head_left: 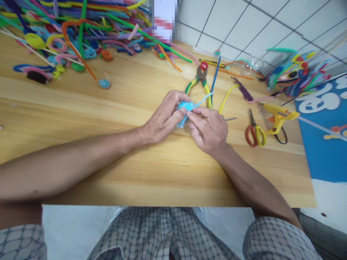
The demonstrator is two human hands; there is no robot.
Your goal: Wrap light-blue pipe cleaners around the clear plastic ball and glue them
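Note:
Between my hands is a light blue pipe cleaner (185, 105), wound into a small flat bundle, with one free end sticking out up and to the right. My left hand (166, 117) grips the bundle from the left, its thumb on top and its fingers curled around the far side. My right hand (210, 128) is closed at the bundle's right side, thumb and fingertips pinching near where the free end leaves it. Just beyond the bundle lie pliers (202, 77) with green and yellow handles, jaws pointing away from me.
Colourful pipe cleaners (108, 32) pile up at the back left. To the right lie scissors (253, 130), a yellow glue gun (279, 115) and a yellow pipe cleaner (227, 98). A colourful pipe-cleaner fish (294, 74) stands at the back right. The wooden table (162, 180) ends near my lap.

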